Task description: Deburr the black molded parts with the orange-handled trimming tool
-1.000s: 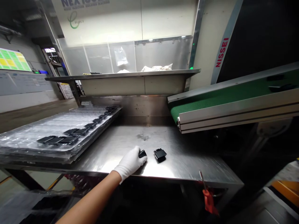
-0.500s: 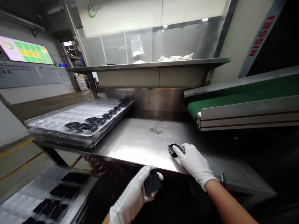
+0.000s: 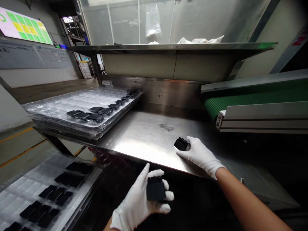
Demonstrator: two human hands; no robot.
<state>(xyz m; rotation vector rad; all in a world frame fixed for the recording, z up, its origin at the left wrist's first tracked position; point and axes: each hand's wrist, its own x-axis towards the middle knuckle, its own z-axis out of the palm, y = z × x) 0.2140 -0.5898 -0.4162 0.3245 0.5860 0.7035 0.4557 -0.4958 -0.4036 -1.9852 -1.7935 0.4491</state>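
2 black plastic parts are at the hands. The held part (image 3: 156,189) sits against the palm side of the left hand (image 3: 137,199), which wears a white glove; its fingers curl behind the part and its thumb stands up, so this is a loose cradle and not a hard pinch. The loose part (image 3: 180,144) rests on the stainless steel table (image 3: 144,141), just beside the right hand (image 3: 201,157). This hand is spread around the part, and I cannot tell if it touches it. Both parts look light and stiff, and their smooth faces may slip a little in cotton gloves, so the 2 long sides seem the best place for holding. Compared with 0.5 s ago, the right hand has opened and no longer presses over its part, and the left hand has turned its part toward the camera. More black parts lie in clear plastic trays (image 3: 60,109) on the left.
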